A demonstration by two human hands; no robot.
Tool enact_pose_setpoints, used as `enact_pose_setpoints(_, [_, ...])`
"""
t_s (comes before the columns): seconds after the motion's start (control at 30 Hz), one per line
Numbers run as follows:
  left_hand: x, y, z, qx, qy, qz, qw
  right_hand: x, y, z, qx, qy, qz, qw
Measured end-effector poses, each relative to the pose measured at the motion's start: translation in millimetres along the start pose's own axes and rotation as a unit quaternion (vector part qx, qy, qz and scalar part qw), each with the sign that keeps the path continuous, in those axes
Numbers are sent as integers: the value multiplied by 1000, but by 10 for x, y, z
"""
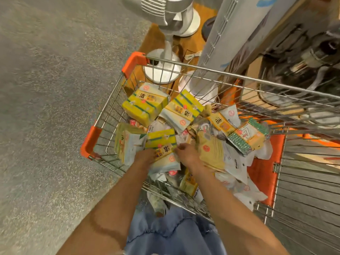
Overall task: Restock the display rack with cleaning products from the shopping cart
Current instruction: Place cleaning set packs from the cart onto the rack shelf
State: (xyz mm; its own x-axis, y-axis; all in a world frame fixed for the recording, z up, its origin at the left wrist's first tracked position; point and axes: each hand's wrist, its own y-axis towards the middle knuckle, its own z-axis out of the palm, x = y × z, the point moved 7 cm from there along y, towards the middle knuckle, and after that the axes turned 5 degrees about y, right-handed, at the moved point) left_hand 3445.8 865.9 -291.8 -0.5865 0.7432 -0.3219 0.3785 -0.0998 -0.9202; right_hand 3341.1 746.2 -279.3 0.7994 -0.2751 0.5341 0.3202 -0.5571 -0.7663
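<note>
Two hands reach down into the shopping cart in the middle of the frame, and both are at one sponge pack, yellow above and white below. The left hand lies against the pack's left edge, the right hand against its right edge, with the thumb at the pack's side. The fingers are mostly hidden by the pack, so I cannot tell if they really grasp it or only touch it. This pack lies on top of the heap of other packs, near the lower left side of the cart. Its long axis runs from the bottom of the frame toward the top, slightly tilted to the left, with the yellow end pointing up and away from the person. More sponge packs lie further up in the cart, and a green scourer pack lies to the right.
</note>
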Motion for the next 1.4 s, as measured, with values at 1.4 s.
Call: enact_pose_setpoints(1.4, [2005,-3657,-2859,-499,37,274,821,1657,-3771,1867,399,-192,-559,701])
